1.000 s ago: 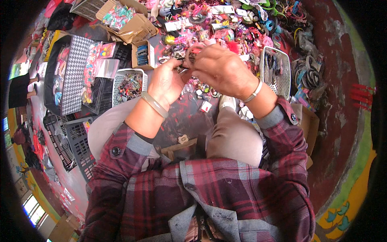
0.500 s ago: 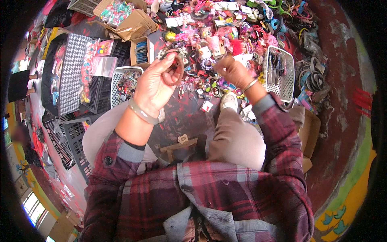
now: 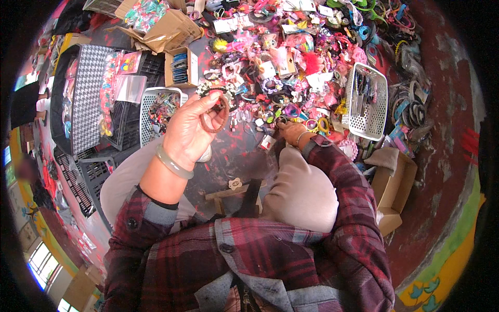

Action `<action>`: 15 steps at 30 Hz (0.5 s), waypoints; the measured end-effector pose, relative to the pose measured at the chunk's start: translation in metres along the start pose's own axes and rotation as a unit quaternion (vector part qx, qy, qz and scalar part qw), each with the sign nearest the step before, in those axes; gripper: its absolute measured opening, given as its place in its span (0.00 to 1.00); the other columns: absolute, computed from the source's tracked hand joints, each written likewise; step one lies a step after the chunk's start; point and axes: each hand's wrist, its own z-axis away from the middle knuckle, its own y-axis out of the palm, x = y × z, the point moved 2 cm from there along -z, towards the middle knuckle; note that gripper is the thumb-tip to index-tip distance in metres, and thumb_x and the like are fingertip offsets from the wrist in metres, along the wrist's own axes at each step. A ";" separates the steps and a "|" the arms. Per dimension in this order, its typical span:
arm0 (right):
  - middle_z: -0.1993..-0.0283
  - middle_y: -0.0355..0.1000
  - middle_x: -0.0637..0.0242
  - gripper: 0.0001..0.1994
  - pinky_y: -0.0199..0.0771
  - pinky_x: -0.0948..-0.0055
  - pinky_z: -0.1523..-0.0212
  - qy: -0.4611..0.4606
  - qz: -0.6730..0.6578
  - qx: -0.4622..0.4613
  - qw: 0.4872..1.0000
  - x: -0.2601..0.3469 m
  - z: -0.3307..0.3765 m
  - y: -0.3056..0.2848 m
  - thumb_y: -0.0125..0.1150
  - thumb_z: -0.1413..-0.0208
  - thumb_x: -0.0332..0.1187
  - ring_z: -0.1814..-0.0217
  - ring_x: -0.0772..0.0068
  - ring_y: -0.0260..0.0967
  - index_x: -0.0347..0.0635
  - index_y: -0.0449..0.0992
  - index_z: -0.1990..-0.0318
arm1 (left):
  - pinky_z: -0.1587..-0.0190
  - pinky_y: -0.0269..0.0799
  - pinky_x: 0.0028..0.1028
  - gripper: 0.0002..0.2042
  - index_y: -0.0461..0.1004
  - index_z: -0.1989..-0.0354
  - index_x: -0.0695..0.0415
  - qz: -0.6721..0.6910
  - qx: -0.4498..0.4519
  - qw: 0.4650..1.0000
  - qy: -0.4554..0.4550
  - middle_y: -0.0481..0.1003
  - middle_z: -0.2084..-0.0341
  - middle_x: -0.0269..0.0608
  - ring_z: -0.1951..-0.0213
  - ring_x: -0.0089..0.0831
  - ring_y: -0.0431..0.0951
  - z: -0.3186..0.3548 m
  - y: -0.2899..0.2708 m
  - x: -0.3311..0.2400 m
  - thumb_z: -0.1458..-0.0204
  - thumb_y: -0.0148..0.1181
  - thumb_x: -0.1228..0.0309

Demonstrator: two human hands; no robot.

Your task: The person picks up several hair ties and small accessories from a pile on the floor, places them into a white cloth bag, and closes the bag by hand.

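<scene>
My left hand (image 3: 183, 131) is raised above the floor, thumb and fingers closed on a brown ring-shaped hair tie (image 3: 225, 115). A black hair tie with white beads (image 3: 204, 90) shows just beyond the thumb; whether it is also held I cannot tell. Lower and to the right, my right hand (image 3: 293, 133) reaches down to the near edge of a large pile of hair accessories (image 3: 275, 67). Its fingers are bent together at small pieces there, and what they pinch is hidden. Yellow rings (image 3: 323, 125) lie just right of this hand.
A white perforated basket (image 3: 384, 104) stands right of the pile; another white basket (image 3: 143, 117) with small pieces is at left. Nearby are a small carton (image 3: 191, 78) of blue packets, an open cardboard box (image 3: 400, 187), dark crates (image 3: 96, 171) and a wooden piece (image 3: 223, 194).
My right hand has dropped from above the pile to its near edge, toward me. My left hand has shifted slightly down and left, still with the brown hair tie.
</scene>
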 end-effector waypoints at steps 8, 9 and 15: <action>0.69 0.74 0.72 0.04 0.65 0.79 0.67 0.106 -0.664 -0.117 0.731 -0.020 0.039 -0.057 0.57 0.50 0.27 0.69 0.82 0.67 0.42 0.78 0.68 | 0.60 0.73 0.26 0.10 0.69 0.58 0.64 -0.035 0.040 0.999 -0.009 0.74 0.67 0.41 0.64 0.28 0.75 0.002 -0.004 0.005 0.49 0.52 0.78; 0.70 0.73 0.74 0.03 0.63 0.82 0.68 0.069 -0.744 -0.137 0.651 -0.020 0.047 -0.067 0.57 0.51 0.26 0.69 0.83 0.66 0.43 0.76 0.68 | 0.60 0.73 0.26 0.09 0.69 0.58 0.64 -0.036 0.046 0.998 -0.014 0.74 0.67 0.41 0.65 0.28 0.75 0.002 -0.001 0.006 0.49 0.52 0.78; 0.67 0.72 0.67 0.09 0.70 0.76 0.61 -0.085 -0.884 -0.149 0.435 -0.004 0.091 -0.135 0.58 0.51 0.25 0.64 0.73 0.70 0.39 0.70 0.61 | 0.64 0.72 0.28 0.06 0.69 0.63 0.61 -0.083 0.044 0.995 -0.014 0.74 0.68 0.40 0.66 0.30 0.75 -0.001 0.000 0.017 0.50 0.54 0.77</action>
